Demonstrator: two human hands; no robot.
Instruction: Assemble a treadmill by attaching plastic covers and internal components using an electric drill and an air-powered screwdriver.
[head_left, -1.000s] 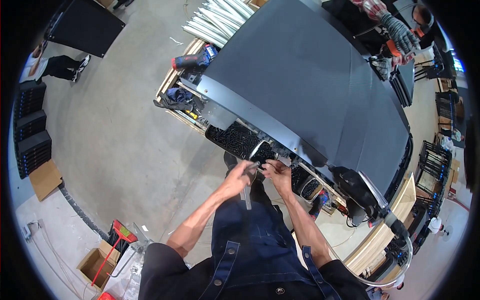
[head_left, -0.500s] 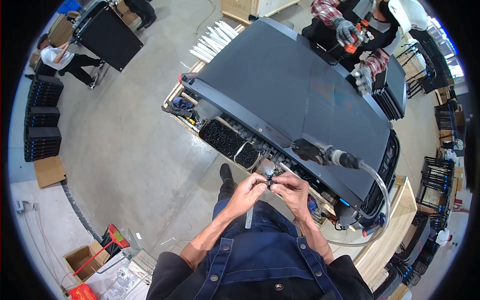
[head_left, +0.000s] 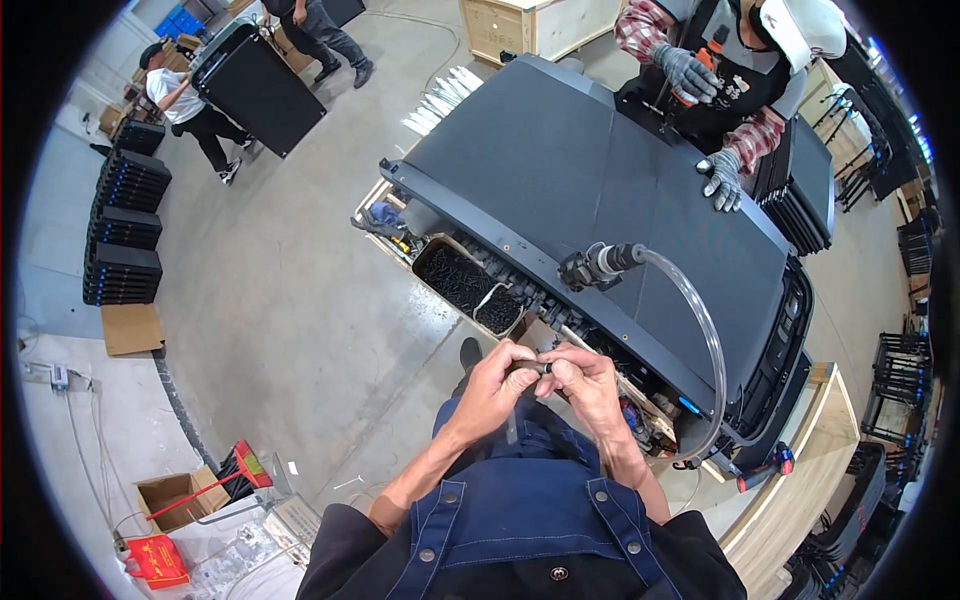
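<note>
My left hand (head_left: 492, 388) and my right hand (head_left: 588, 388) meet in front of my apron at the near edge of a large black panel (head_left: 560, 150). Between them, both sets of fingertips pinch a small dark cylindrical part (head_left: 540, 367); its exact kind is partly hidden by the fingers. Over the panel, just beyond my hands, is a black and silver air tool (head_left: 592, 267) with a clear hose (head_left: 708, 335) curving back toward my right side. Neither hand touches the tool.
Black bins of small dark fasteners (head_left: 455, 275) line the panel's near side. Across it, a gloved co-worker holds an orange power drill (head_left: 712, 55). A wooden crate (head_left: 825, 400) stands at right. Far left, a person handles a black panel (head_left: 258, 90) beside stacked black parts (head_left: 125, 275).
The air tool has shifted left and away over the panel. My fingers have turned the small part, showing more of its length. The co-worker's drill has tilted, and the whole view has shifted slightly.
</note>
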